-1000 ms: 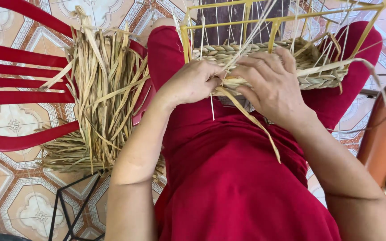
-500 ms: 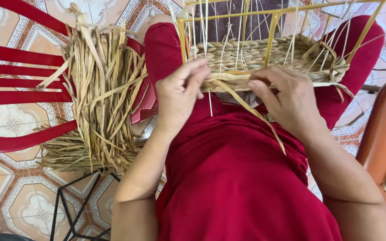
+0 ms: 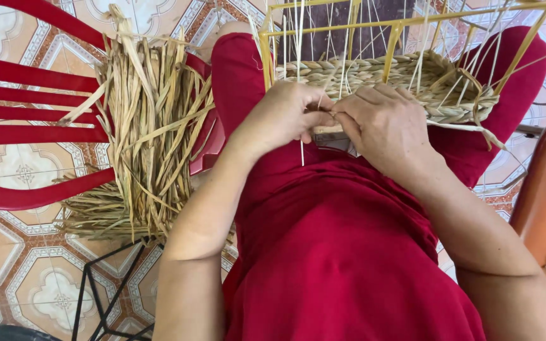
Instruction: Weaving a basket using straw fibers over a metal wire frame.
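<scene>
Red clothes (image 3: 349,252) – arms bare – no sleeves

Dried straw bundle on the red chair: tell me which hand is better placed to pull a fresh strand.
Left. The left hand is on the side of the dried straw bundle, which lies beside that arm. The right hand sits farther off, pressed against the woven basket.

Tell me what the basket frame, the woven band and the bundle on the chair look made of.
Basket frame: thin yellow rods, probably painted metal wire. Woven band: braided dry plant fibre, matte tan. Bundle: flat dried grass or reed strips, frayed ends.
</scene>
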